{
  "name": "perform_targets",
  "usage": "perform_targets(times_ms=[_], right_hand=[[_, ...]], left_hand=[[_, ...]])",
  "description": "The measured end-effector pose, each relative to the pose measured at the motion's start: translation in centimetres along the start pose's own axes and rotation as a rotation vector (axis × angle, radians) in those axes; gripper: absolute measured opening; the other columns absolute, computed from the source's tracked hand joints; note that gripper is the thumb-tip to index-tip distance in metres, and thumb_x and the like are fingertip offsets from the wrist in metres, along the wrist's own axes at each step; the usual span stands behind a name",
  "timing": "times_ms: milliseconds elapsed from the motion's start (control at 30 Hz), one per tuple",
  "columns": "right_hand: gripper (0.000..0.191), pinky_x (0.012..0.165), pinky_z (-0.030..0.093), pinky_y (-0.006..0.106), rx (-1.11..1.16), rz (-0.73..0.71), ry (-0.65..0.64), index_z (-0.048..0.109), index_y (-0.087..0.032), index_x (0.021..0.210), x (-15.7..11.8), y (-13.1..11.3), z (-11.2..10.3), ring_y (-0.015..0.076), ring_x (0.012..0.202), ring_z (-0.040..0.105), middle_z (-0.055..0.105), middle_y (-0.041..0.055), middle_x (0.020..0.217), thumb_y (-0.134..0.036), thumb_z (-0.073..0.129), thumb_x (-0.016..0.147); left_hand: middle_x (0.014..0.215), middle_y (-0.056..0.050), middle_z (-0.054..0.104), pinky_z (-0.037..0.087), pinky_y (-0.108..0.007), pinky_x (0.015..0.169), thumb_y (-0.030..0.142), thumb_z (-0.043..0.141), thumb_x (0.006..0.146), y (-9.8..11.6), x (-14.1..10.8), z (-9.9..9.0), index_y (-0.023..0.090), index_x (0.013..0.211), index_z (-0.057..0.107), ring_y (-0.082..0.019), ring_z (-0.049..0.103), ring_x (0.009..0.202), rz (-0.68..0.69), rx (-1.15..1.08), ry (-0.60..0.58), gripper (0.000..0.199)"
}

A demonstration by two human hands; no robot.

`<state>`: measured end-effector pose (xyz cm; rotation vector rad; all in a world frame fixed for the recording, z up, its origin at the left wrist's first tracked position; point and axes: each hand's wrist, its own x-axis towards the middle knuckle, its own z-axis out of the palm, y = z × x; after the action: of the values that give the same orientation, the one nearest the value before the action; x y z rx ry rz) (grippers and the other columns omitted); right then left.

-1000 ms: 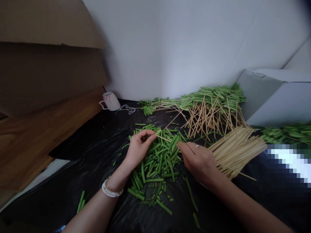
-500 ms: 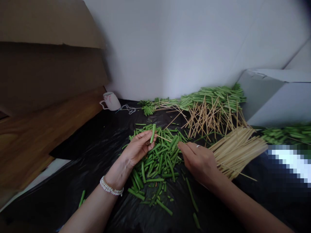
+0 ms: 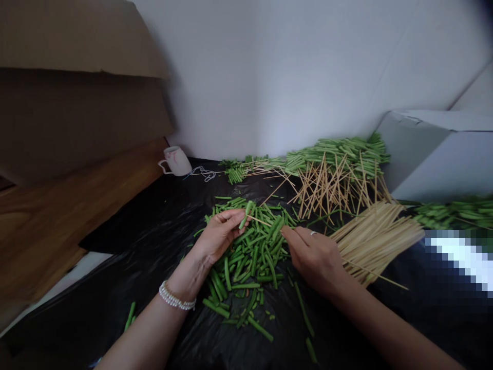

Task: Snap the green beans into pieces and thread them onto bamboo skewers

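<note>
Between the fingertips of my left hand [image 3: 225, 231] is a short green stem piece [image 3: 246, 215], held at a slant. My right hand [image 3: 314, 254] is closed round a thin wooden skewer [image 3: 259, 220], with more green pieces threaded on it close to the fingers. The skewer's far end meets the piece in my left hand; whether it has gone through cannot be made out. Below both hands lies a loose heap of cut green stems [image 3: 242, 267] on black plastic sheeting [image 3: 154, 205].
Bare skewers [image 3: 379, 239] lie bundled beside my right hand. Behind them are stacked threaded skewers [image 3: 339, 154] against the wall. A mug [image 3: 177, 161] and some string [image 3: 206, 173] are at the back left. Boxes stand left [image 3: 77, 113] and right [image 3: 442, 154].
The stem piece in my left hand has tilted and shifted slightly right, against the skewer's end. My right hand has hardly moved.
</note>
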<state>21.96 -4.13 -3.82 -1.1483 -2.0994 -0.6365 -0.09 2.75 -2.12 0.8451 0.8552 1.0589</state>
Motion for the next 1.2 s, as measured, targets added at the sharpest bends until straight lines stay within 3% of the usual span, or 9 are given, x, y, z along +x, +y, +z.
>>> perform_targets(times_ms=[800, 1200], right_hand=[[0.023, 0.058, 0.033, 0.030, -0.022, 0.006, -0.015, 0.068, -0.012, 0.097, -0.08, -0.11, -0.03, 0.0151, 0.060, 0.046, 0.056, 0.0014, 0.066, -0.008, 0.046, 0.092], [0.025, 0.057, 0.033, 0.030, 0.011, 0.038, -0.038, 0.067, -0.013, 0.093, -0.45, -0.36, 0.40, 0.0148, 0.058, 0.047, 0.056, 0.0016, 0.067, -0.007, 0.043, 0.091]], left_hand=[[0.073, -0.005, 0.074, 0.051, -0.018, 0.064, 0.024, 0.093, 0.050, 0.23, 0.02, 0.29, 0.010, 0.077, 0.077, -0.010, 0.065, 0.068, 0.037, -0.031, 0.111, 0.034], [0.073, -0.003, 0.073, 0.050, -0.022, 0.070, 0.026, 0.092, 0.054, -0.20, -0.05, 0.34, 0.013, 0.075, 0.077, -0.011, 0.065, 0.069, 0.072, 0.043, 0.072, 0.029]])
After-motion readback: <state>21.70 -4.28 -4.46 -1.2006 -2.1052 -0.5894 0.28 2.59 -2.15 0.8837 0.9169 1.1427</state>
